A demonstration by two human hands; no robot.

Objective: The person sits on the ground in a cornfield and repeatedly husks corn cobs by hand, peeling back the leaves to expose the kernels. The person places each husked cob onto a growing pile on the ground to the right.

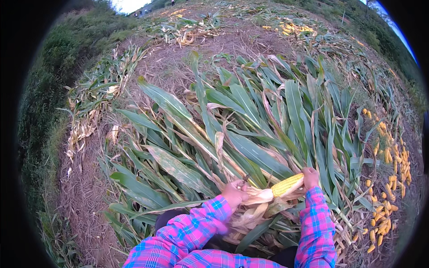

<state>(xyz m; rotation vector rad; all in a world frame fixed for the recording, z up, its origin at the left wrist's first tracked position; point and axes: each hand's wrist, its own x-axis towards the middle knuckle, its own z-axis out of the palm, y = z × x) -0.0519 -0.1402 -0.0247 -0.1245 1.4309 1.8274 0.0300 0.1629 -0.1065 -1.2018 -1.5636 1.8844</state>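
Observation:
A yellow ear of corn (287, 185) lies slantwise between my hands, its kernels bare along most of its length. My right hand (310, 177) grips its upper right end. Pale husk (258, 196) is peeled back around the lower left end, and my left hand (235, 193) is closed on it. A small dark tip (246, 177) sticks out by the left fingers; what it belongs to is unclear. Under and beyond both hands spreads a thick heap of cut corn stalks (241, 134) with long green leaves. Loose dry husks (251, 217) lie just below the ear.
Many husked ears (382, 217) are scattered on the ground to my right. Farther off lie another pile of ears (295, 28) and more stalks (107, 80). Green bushes (57, 63) edge the field on the left. Tiny figures of people (172, 2) show far away.

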